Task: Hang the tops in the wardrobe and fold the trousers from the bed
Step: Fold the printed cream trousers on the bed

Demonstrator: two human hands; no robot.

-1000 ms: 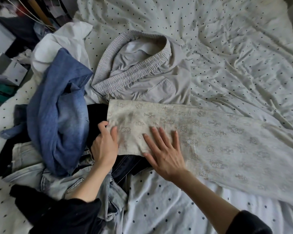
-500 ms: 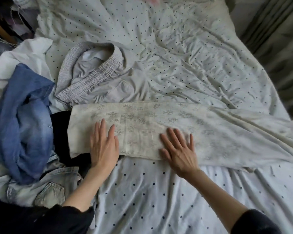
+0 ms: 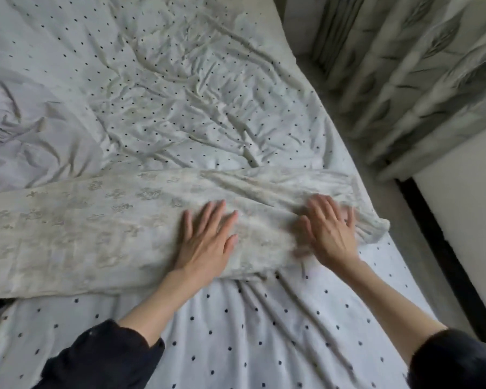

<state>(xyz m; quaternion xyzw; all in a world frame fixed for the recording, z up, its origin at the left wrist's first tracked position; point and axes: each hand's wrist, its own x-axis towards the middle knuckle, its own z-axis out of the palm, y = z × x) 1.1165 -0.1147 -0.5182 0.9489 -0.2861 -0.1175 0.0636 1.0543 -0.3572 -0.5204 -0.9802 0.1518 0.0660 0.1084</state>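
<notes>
Cream embroidered trousers (image 3: 101, 231) are lying flat across the bed (image 3: 236, 332), looking light, soft and limp. Both hands, left (image 3: 208, 242) and right (image 3: 330, 234), are pressing on them with fingers straight, gripping nothing; taking hold at the crumpled right end probably suits folding.

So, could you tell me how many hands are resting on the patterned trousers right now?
2: the left hand lies flat mid-garment, and the right hand lies flat near the patterned trousers' right end.
</notes>
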